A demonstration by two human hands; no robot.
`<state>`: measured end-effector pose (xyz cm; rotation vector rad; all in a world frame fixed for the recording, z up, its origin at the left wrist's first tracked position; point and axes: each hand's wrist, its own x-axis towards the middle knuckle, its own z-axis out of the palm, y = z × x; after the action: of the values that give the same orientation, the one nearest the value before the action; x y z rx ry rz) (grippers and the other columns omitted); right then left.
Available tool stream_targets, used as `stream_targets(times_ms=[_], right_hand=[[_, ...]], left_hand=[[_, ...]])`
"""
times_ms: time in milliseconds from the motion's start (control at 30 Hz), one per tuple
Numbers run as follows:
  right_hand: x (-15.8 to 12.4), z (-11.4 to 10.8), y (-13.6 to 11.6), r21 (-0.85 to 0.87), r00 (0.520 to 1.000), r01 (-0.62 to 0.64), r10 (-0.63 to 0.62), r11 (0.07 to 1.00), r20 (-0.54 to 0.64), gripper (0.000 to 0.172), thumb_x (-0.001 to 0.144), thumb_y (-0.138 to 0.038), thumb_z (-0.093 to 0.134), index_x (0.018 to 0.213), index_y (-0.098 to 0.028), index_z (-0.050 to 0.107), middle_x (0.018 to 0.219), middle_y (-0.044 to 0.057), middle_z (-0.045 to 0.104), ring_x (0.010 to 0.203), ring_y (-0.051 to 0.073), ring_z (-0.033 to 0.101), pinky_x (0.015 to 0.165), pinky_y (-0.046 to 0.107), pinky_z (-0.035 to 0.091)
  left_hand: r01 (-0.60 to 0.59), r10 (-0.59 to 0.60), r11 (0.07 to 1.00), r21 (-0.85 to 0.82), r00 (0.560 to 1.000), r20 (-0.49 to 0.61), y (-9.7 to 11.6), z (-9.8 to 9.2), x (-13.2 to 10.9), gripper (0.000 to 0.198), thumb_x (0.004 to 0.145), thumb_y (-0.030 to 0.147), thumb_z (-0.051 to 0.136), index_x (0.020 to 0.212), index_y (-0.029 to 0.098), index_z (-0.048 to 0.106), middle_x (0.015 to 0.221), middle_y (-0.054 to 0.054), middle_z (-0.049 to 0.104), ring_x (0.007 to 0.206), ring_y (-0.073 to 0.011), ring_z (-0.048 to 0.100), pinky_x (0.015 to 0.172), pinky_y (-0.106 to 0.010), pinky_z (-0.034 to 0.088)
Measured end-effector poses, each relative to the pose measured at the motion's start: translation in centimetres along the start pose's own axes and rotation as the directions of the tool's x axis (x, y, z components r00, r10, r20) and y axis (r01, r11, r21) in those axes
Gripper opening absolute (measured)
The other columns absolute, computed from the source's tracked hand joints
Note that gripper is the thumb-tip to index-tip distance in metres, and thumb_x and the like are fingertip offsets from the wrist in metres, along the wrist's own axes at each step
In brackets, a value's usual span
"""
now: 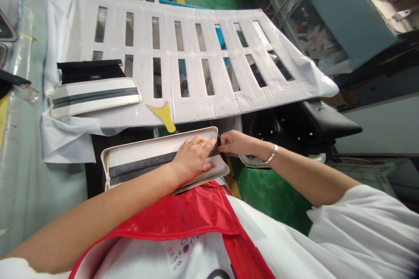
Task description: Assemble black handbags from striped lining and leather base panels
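Note:
A long white panel (140,143) with a raised cream rim lies in front of me, a dark grey felt-like strip (131,170) running along its middle. My left hand (193,159) rests flat on the panel's right part, fingers spread over the strip. At the panel's right end, my right hand (231,141) is closed in a pinch beside the strip's end; what lies between its fingertips is hidden. Just beyond the panel, a yellow forked flat piece (165,117) sits on the edge of the white-covered rack.
A second white panel with a dark strip (94,103) and a black folded piece (91,71) lie on the slotted white-covered rack (166,52). Black moulded parts (294,124) stand to the right. Green floor (262,192) shows below.

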<state>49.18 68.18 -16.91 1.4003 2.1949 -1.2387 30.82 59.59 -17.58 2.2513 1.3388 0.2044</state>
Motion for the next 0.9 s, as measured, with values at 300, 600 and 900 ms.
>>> stream_targets(times_ms=[300,600,900], right_hand=[[-0.3,-0.7,-0.7,0.063,0.951,-0.161,0.138,0.985,0.277,0.038,0.078,-0.046,0.055,0.054,-0.018,0.049,0.051,0.002,0.057,0.044,0.011,0.053,0.042,0.022,0.037],[0.7,-1.2,0.2,0.154,0.92,-0.14,0.071,0.978,0.385,0.032,0.073,-0.04,0.063,0.055,-0.017,0.051,0.051,-0.001,0.058,0.045,0.01,0.053,0.043,0.021,0.04],[1.4,-1.4,-0.5,0.052,0.899,-0.213,0.175,0.976,0.401,0.028,0.075,-0.032,0.06,0.055,-0.015,0.05,0.05,-0.001,0.056,0.043,0.01,0.052,0.043,0.021,0.039]], left_hand=[[-0.01,0.011,1.0,0.007,1.0,-0.029,-0.3,0.2,-0.4,0.06,0.077,0.039,0.064,0.129,0.016,0.042,0.117,-0.008,0.062,0.112,-0.0253,0.047,0.092,-0.037,0.04],[0.011,-0.011,1.0,-0.003,1.0,0.008,0.0,0.0,-0.2,0.063,0.077,0.038,0.065,0.131,0.013,0.042,0.12,-0.008,0.061,0.114,-0.0258,0.046,0.093,-0.038,0.04],[-0.003,0.003,0.997,-0.071,1.0,-0.007,-0.6,0.2,0.1,0.061,0.076,0.034,0.067,0.128,0.013,0.045,0.117,-0.011,0.062,0.112,-0.0271,0.048,0.092,-0.04,0.042]])
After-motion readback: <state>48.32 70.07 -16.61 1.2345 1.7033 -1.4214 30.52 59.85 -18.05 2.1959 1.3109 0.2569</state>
